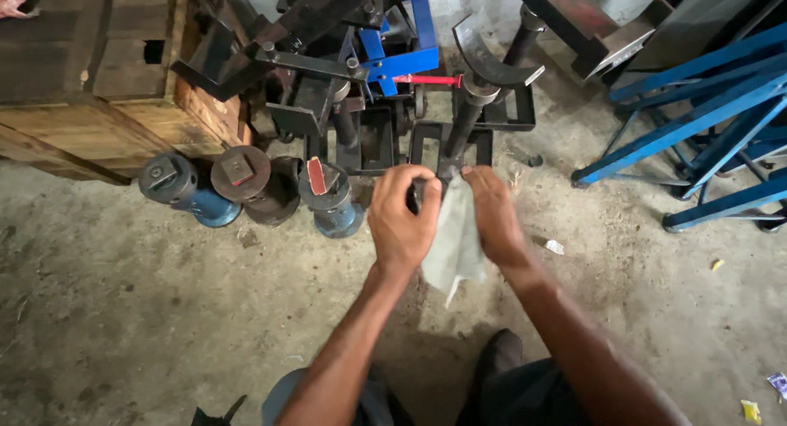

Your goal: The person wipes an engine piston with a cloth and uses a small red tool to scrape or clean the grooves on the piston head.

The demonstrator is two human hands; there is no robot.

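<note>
Centre frame: left hand (pixel 402 221) clenched around dark metal part (pixel 416 195); right hand (pixel 494 214) grasping pale cloth (pixel 453 241). Black metal frame (pixel 451 139) just above.

Pale grey-white cloth (pixel 453 237): crumpled, limp, hanging in a loose fold with one corner pointing down. Sits at the base of the black steel post (pixel 464 127), which leans tilted up and away, its foot in a black rectangular frame (pixel 449 139) on the concrete.
</note>
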